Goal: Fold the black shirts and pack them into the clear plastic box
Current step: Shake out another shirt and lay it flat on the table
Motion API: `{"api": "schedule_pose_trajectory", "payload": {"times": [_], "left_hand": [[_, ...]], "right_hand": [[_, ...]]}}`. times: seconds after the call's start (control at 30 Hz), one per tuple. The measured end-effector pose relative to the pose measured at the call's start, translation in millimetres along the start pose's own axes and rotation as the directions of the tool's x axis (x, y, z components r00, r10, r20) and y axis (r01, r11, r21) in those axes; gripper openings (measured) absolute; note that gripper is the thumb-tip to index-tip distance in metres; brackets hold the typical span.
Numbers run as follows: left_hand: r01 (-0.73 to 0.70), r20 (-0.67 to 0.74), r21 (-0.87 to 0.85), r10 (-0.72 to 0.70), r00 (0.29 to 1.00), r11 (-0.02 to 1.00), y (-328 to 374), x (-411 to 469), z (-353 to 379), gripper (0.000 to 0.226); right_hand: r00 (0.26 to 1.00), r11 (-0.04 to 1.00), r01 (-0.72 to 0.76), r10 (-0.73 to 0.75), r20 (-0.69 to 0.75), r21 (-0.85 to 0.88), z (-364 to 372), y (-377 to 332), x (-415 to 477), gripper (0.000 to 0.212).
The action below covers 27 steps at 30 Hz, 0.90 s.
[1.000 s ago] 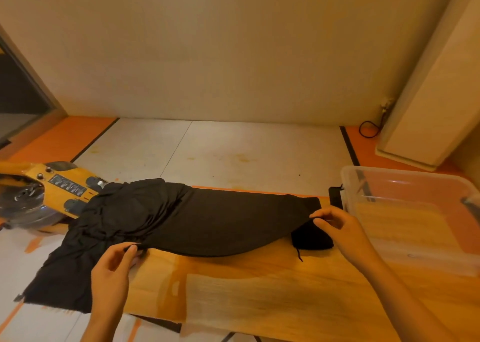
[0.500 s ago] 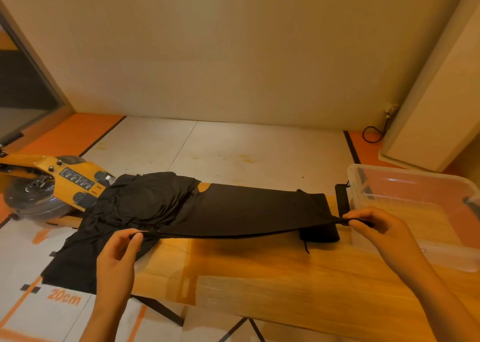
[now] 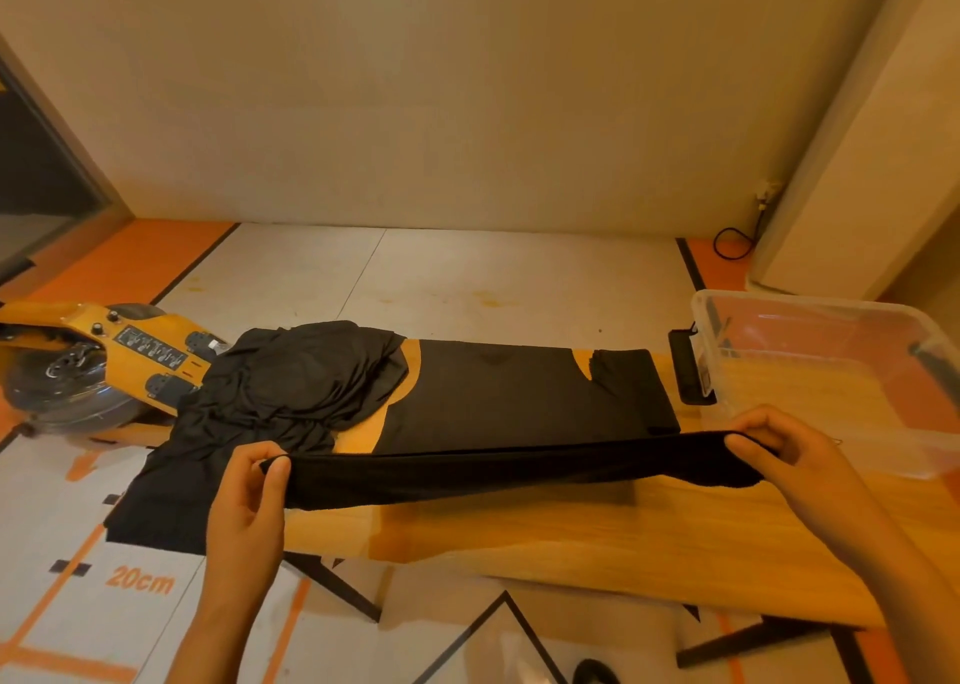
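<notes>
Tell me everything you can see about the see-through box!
The clear plastic box is a see-through tub with rounded corners, open on top, no lid on it. It stands upright on the right end of the wooden table, cut off by the picture's edge. No shirt shows inside; wood and orange floor show through its walls. A dark clip sits on its right side. A flat black object lies beside its left wall.

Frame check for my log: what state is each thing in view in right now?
Left hand, pinching the shirt's near edge.
Right hand, gripping the other end of that edge.
Black shirt, spread flat on the table, near edge lifted taut between the hands.
Shirt pile, crumpled, unfolded.
Clear plastic box, lid off, no shirts inside.
</notes>
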<state>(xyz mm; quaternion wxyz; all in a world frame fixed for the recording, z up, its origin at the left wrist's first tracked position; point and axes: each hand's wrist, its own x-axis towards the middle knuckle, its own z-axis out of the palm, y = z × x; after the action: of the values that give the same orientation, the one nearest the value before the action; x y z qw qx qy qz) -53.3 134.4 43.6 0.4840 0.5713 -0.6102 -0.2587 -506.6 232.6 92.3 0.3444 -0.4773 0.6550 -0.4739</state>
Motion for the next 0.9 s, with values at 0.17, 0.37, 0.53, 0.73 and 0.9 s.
{"api": "schedule_pose_trajectory", "payload": {"times": [0.17,0.37,0.53,0.73,0.9], "left_hand": [[0.009,0.017,0.029,-0.009,1.0,1.0,-8.8,-3.5,-7.0,0.025],[0.037,0.043,0.03,-0.038,0.998,0.999,-9.8,-9.5,-17.9,0.011],[0.045,0.06,0.078,-0.05,0.997,0.996,-17.3,-8.5,-25.0,0.012],[0.061,0.094,0.097,-0.071,0.993,0.993,-23.9,-1.2,-22.4,0.012],[0.066,0.106,0.112,-0.078,0.991,0.991,-30.8,10.6,-10.5,0.017]], "right_hand": [[0.998,0.998,-0.063,0.063,0.013,-0.01,13.5,1.9,-9.7,0.04],[0.988,0.987,-0.154,0.155,0.016,-0.038,28.0,10.0,-15.3,0.009],[0.963,0.964,-0.252,0.258,0.072,-0.08,37.0,15.8,-22.2,0.01],[0.932,0.94,-0.334,0.341,0.121,-0.077,41.5,17.9,-26.9,0.012],[0.912,0.925,-0.37,0.38,0.154,-0.093,43.5,28.9,-18.9,0.013]]}}
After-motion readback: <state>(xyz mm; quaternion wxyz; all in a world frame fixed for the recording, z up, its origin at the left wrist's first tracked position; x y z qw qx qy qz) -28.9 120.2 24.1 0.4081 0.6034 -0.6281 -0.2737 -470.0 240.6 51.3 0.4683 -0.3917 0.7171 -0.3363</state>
